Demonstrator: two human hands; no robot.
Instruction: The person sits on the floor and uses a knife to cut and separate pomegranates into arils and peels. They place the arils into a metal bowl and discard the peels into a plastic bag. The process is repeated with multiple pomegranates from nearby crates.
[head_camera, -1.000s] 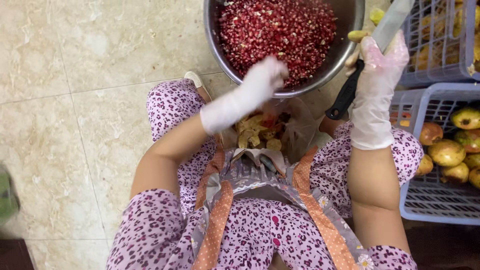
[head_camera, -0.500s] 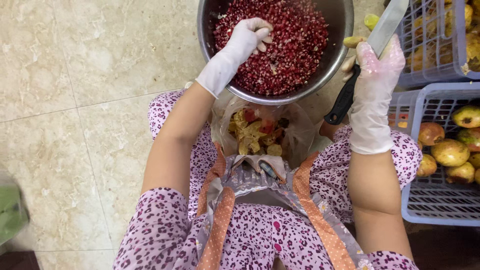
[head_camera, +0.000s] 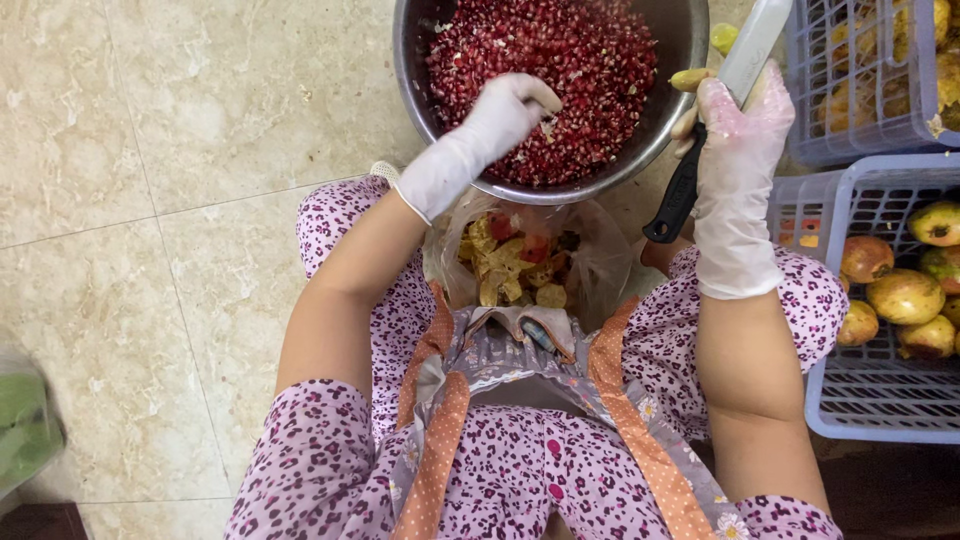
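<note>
Reaching into the round steel bowl (head_camera: 415, 75) of red pomegranate seeds (head_camera: 590, 60), the white-gloved left hand (head_camera: 505, 110) rests loosely curled on them near the front rim, grasping nothing visible. The gloved right hand (head_camera: 740, 130) clenches a black-handled knife (head_camera: 715, 120) beside the bowl's right edge.

You sit on a beige tiled floor (head_camera: 150, 200). Directly on it rest a steel bowl (head_camera: 680, 60), two lavender plastic crates (head_camera: 880, 400) and a peel-filled bag (head_camera: 600, 260).
</note>
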